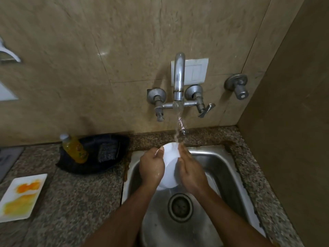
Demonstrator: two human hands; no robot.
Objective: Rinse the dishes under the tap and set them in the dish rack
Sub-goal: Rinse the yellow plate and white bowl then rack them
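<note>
Landmark: steel sink (222, 168). Two bare forearms come in from the near edge, over the basin. Drain strainer (180, 207) sits in the basin floor, just nearer than the hands.

Above the basin, both hands hold one white dish (170, 168), tilted, its rim up toward the wall. Left hand (151, 168) grips the dish's left edge, fingers curled around it, thumb on the rim. Right hand (191, 173) is on the dish's right side, fingers together and fairly flat against it; cannot tell if the fingertips wrap behind. The dish looks wet, hands too.

Water stream (179, 127) falls onto the dish's top rim, at the far end of the sink.

Left of the sink, on the speckled granite counter (80, 196): a white rectangular plate (21, 196) with orange and yellow smears, well apart from the basin. Farther back left of the sink, a black tray (99, 164) holds a yellow bottle (75, 149), tilted, and a dark scrub pad (108, 151).

Behind the sink, on the tan wall: chrome tap (179, 77) with two valve handles, a white switch plate (195, 72) behind the spout, and a separate valve knob (237, 85) to the right.
</note>
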